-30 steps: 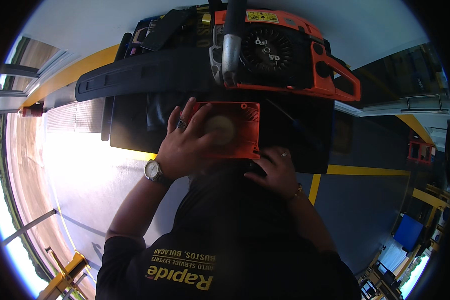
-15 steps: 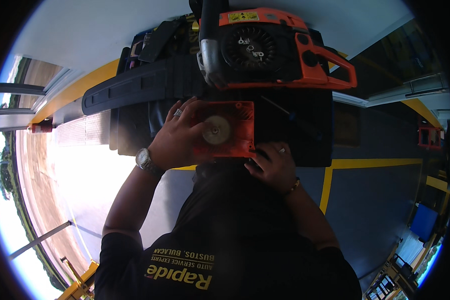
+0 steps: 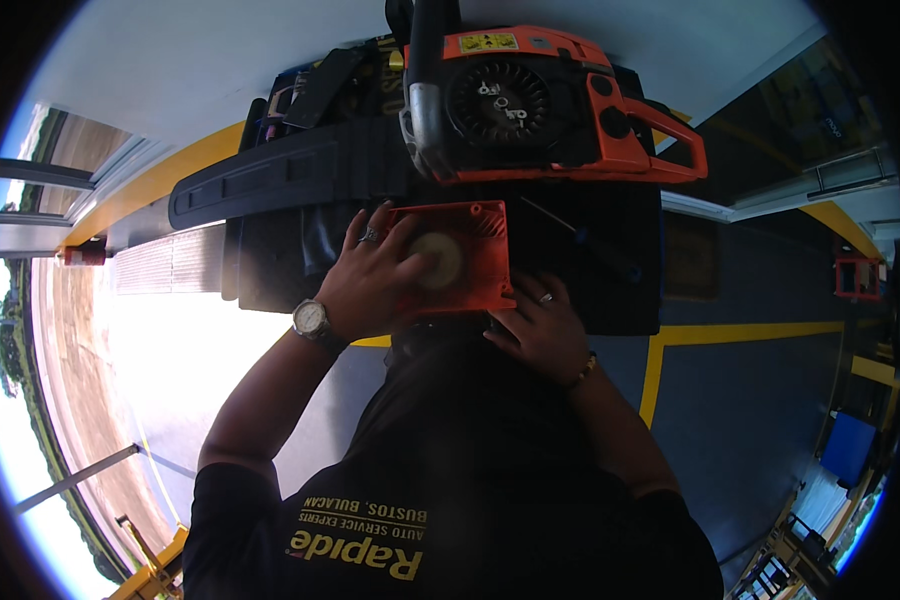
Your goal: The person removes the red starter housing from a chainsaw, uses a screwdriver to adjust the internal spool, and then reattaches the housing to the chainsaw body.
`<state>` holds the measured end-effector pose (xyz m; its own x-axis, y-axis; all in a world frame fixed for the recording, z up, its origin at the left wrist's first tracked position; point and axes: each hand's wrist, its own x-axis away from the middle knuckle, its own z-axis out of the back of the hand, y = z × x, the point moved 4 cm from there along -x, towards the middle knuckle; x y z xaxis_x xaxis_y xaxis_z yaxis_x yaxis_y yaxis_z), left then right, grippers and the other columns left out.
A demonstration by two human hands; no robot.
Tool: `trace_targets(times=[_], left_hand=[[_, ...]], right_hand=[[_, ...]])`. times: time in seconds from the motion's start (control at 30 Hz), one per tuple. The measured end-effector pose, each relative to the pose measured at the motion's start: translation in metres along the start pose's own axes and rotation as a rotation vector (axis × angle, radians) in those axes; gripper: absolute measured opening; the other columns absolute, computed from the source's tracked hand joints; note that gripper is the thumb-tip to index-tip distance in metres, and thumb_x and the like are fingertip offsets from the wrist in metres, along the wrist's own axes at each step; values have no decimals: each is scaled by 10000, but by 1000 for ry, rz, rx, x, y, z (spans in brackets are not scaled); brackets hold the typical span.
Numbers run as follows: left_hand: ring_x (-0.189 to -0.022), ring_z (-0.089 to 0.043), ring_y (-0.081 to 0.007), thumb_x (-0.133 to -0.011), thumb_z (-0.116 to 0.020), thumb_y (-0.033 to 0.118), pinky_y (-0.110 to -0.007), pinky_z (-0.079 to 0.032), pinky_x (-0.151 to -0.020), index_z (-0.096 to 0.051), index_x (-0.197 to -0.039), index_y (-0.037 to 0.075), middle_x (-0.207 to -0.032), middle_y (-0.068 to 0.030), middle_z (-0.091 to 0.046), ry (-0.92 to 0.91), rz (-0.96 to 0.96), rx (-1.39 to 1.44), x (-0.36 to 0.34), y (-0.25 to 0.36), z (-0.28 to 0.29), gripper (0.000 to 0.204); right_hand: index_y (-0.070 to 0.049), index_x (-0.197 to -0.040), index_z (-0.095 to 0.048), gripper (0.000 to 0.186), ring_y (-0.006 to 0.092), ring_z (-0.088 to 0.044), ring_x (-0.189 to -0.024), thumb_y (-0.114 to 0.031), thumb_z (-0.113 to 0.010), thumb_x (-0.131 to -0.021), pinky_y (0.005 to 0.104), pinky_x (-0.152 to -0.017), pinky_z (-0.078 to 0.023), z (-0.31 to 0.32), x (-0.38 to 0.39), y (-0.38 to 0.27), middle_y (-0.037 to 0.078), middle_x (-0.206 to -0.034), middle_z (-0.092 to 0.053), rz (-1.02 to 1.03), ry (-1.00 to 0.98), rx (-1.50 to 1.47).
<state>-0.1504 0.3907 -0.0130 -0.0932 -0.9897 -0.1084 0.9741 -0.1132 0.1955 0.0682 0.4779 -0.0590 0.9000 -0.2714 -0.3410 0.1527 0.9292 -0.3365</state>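
My left hand (image 3: 370,280) lay palm-down across the left part of the orange starter cover (image 3: 488,265), its fingers fanned toward the far rim and not clenched; whether any of them gripped the edge I can't tell. The innermost digit reached over the pale round pulley (image 3: 440,258) inside, which looked blurred. My right hand (image 3: 550,330) was at the near right corner, fingers bent against it, probably to steady the piece, though I can't tell how firmly they closed.

The cover sat between my hands, close to my body at the near edge of the dark work surface (image 3: 625,300), its hollow side up, which I'd say kept the pulley within easy reach. I can't tell whether it rested there or was held slightly clear.

Beyond it, the chainsaw (image 3: 560,150) lay on its side with the finned flywheel (image 3: 497,103) exposed and facing up. Set back like that, it seemed to leave me room in front. Its rear handle pointed right, and the black bar scabbard (image 3: 280,175) stretched left, presumably to keep the chain covered. The blue-handled screwdriver (image 3: 582,236) lay slantwise to the right of the cover, untouched, near enough, I judged, for my right hand to reach.
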Motion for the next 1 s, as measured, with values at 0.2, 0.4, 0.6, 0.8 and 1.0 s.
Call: trace_targets(times=[0.2, 0.4, 0.6, 0.8, 1.0], left_hand=[[-1279, -473, -467, -663, -848, 336, -581, -433, -992, -587, -1220, 180, -1378, -123, -532, -15, 162, 217, 9, -6, -5, 634], [-1225, -530, -457, -613, -886, 260, -541, -462, -964, -571, -1226, 120, -1341, -145, -567, 169, 252, 370, 46, 8, 1, 704], [-1208, -569, -427, -598, -905, 196, -499, -517, -933, -562, -1185, 123, -1369, -210, -515, 496, 290, 419, 66, 13, 11, 684], [-1221, -567, -392, -598, -887, 116, -456, -554, -935, -560, -1183, 120, -1421, -212, -429, 676, 401, 385, 74, 9, 22, 671], [-1230, -560, -351, -624, -882, 129, -439, -552, -945, -551, -1215, 81, -1426, -180, -425, 692, 652, 349, 88, 4, 33, 679]], right_hand=[[-113, -1096, -667, 292, 277, -621, -1100, -219, -707, -826, 451, -1005, -440, 3, 3, 6, 79, -1120, -662, -72, -81, -388], [-32, -1196, -608, 327, 211, -638, -1040, -89, -640, -875, 336, -901, -509, 10, 13, 0, 117, -1130, -645, -189, -162, -1014], [-31, -1234, -581, 392, 153, -649, -945, 24, -605, -847, 322, -860, -527, 33, -8, -15, 95, -1038, -646, -421, -239, -1479], [-22, -1071, -657, 250, 147, -612, -811, -100, -699, -838, 310, -800, -523, 58, -44, -24, 82, -946, -609, -54, -174, -1366], [-31, -899, -639, 370, 136, -557, -683, -379, -762, -869, 289, -705, -484, 63, -58, -43, 58, -809, -581, -35, -200, -1271]])
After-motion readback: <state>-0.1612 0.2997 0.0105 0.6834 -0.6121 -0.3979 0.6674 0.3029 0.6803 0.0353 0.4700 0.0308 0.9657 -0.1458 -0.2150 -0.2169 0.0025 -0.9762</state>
